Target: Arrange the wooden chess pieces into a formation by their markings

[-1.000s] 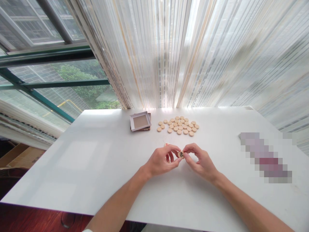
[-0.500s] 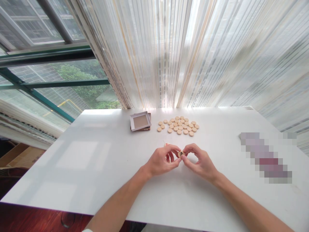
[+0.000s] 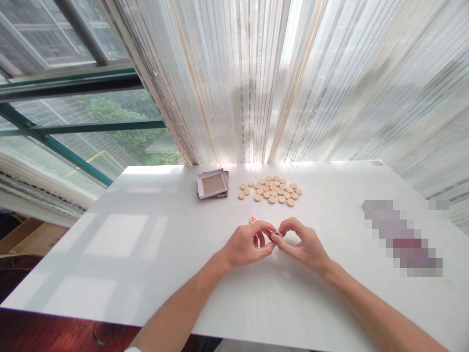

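Lightly, my grip is closed on one small round piece, pinched at its two sides between the thumb and forefinger of my left hand and those of my right hand. Each thumb and forefinger bows out into a loop, and the tips nearly meet around the disc. It sits tilted between my fingertips, above the near part of the white counter; a dark mark shows on it, though my right thumb seems to cover most of that, so I cannot read it. Just beyond my left knuckles lies a pale disc with a red character, face up. Farther off, past both hands, a loose cluster of plain pale discs spreads over the counter, many touching, a few apart on the left. Left of them a shallow open box rests askew on a darker box piece. Well to my right lies a pixelated object. Behind the counter's far edge hangs a striped sheer curtain, and at the left a window shows greenery and brickwork outside.
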A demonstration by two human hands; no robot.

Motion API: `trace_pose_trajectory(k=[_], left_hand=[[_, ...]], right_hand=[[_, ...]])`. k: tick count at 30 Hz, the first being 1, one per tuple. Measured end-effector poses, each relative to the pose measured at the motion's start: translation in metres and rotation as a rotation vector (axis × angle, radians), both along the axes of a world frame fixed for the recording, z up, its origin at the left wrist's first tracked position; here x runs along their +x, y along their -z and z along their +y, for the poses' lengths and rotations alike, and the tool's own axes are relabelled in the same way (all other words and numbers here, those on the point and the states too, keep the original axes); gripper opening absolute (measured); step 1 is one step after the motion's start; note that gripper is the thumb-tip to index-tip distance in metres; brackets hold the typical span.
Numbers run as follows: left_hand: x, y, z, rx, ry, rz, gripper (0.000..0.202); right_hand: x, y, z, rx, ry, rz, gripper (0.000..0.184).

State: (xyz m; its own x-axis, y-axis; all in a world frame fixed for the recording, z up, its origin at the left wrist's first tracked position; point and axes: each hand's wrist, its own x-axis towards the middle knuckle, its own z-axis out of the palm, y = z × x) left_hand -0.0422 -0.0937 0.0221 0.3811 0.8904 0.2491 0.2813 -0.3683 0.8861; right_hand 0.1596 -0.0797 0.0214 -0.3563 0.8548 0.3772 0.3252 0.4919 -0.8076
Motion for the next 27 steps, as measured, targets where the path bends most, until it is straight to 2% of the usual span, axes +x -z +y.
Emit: trace_pose_trajectory(k=[9, 15, 20, 27], left_hand=[[0.0, -0.003, 0.0, -0.003, -0.001, 0.006, 0.023], [-0.001, -0.002, 0.0, -0.032, -0.002, -0.008, 0.026], [-0.005, -0.004, 0.003, -0.042, -0.001, 0.005, 0.028], [-0.021, -0.006, 0.016, 0.025, -0.208, 0.028, 0.019]], right_hand=[[-0.001, 0.0, 0.001, -0.013, 0.015, -0.012, 0.011], [-0.001, -0.002, -0.001, -0.023, -0.028, 0.023, 0.003], [0.0, 0.0, 0.002, -0.053, -0.036, 0.057, 0.006], [0.005, -0.001, 0.007, -0.105, -0.01, 0.122, 0.019]])
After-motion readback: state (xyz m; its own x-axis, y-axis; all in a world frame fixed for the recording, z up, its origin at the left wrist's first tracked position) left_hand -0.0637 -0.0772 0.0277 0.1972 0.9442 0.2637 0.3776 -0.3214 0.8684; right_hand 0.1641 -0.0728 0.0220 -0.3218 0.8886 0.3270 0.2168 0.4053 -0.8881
